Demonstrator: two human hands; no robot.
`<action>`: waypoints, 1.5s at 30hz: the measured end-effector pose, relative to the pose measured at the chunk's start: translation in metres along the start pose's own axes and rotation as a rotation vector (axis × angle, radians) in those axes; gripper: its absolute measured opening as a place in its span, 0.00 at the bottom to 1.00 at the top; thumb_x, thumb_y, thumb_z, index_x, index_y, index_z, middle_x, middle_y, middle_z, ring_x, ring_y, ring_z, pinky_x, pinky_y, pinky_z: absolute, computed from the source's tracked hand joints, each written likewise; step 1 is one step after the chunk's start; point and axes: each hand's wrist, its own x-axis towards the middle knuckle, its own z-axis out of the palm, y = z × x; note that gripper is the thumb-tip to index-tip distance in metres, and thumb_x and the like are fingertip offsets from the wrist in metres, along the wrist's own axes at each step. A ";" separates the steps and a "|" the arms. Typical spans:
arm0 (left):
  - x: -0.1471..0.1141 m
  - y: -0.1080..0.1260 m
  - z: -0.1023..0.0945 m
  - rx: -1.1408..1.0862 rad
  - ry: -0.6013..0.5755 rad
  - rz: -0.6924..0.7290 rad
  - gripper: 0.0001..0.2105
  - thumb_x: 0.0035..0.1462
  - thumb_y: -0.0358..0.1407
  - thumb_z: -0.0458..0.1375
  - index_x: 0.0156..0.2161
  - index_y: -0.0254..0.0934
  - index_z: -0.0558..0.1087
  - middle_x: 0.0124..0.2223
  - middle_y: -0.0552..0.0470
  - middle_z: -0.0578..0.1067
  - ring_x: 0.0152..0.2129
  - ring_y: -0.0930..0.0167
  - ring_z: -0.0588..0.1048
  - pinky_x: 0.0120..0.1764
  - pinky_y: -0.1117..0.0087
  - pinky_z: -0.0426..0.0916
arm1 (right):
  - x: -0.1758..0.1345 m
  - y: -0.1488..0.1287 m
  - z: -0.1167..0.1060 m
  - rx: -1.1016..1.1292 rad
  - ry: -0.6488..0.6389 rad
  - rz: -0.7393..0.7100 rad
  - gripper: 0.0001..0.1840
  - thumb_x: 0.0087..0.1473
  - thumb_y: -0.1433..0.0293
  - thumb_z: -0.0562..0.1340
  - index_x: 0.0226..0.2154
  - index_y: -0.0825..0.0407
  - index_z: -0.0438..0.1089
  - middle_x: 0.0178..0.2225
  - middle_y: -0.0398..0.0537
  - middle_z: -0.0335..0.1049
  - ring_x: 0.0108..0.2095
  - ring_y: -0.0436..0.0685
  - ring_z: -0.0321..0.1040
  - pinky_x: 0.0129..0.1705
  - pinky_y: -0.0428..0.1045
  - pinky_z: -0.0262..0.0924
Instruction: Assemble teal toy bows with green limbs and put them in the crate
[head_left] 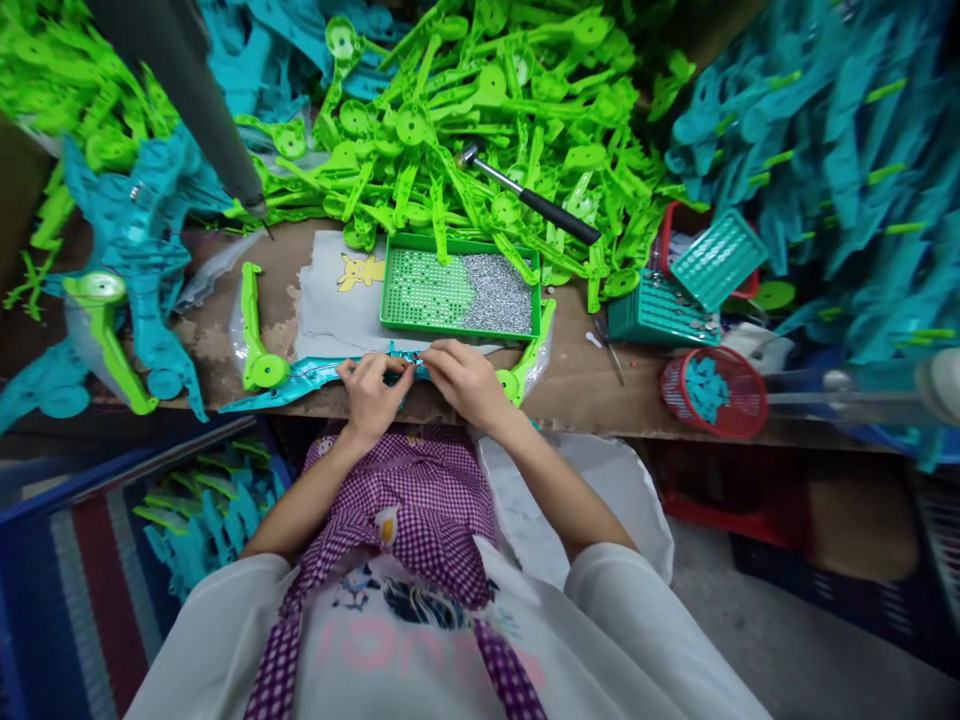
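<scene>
A long teal plastic part point(315, 376) lies along the front edge of the bench, with a curved lime-green arm point(255, 335) at its left end and another lime-green arm point(534, 355) at its right. My left hand point(375, 392) is closed over the middle of the teal part, thumb and forefinger together. From the right, my right hand point(466, 382) meets it there, fingertips pinched at the same spot. Whatever small thing is between the right fingertips is too small to make out. Just behind the hands stands a green tray point(386, 300) with many small silver metal pieces.
Lime-green parts point(442, 120) are heaped behind the tray, with a hammer point(536, 200) on them. A power screwdriver point(247, 185) hangs at left. Rightward are a small screwdriver point(611, 352), teal baskets point(660, 315) and a red basket point(724, 425). Teal parts point(139, 230) lie left.
</scene>
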 end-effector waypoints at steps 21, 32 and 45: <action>-0.005 -0.002 0.003 -0.101 0.003 -0.121 0.08 0.63 0.39 0.58 0.41 0.40 0.63 0.38 0.50 0.79 0.45 0.63 0.76 0.48 0.55 0.60 | 0.010 0.010 0.009 -0.234 -0.137 -0.130 0.17 0.66 0.68 0.50 0.49 0.46 0.71 0.43 0.48 0.76 0.41 0.55 0.66 0.54 0.58 0.44; -0.015 -0.003 -0.005 0.000 0.052 0.084 0.03 0.61 0.37 0.61 0.36 0.42 0.75 0.39 0.53 0.82 0.45 0.62 0.76 0.50 0.53 0.61 | 0.015 0.005 0.016 -0.195 -0.070 -0.021 0.15 0.66 0.67 0.51 0.38 0.51 0.73 0.36 0.48 0.74 0.39 0.56 0.63 0.49 0.54 0.46; -0.014 -0.009 -0.001 -0.042 -0.007 0.160 0.03 0.60 0.34 0.61 0.35 0.42 0.78 0.40 0.57 0.82 0.38 0.66 0.76 0.45 0.59 0.61 | 0.027 -0.006 0.003 -0.474 -0.257 -0.101 0.12 0.62 0.74 0.53 0.34 0.54 0.72 0.33 0.51 0.71 0.34 0.58 0.59 0.38 0.53 0.46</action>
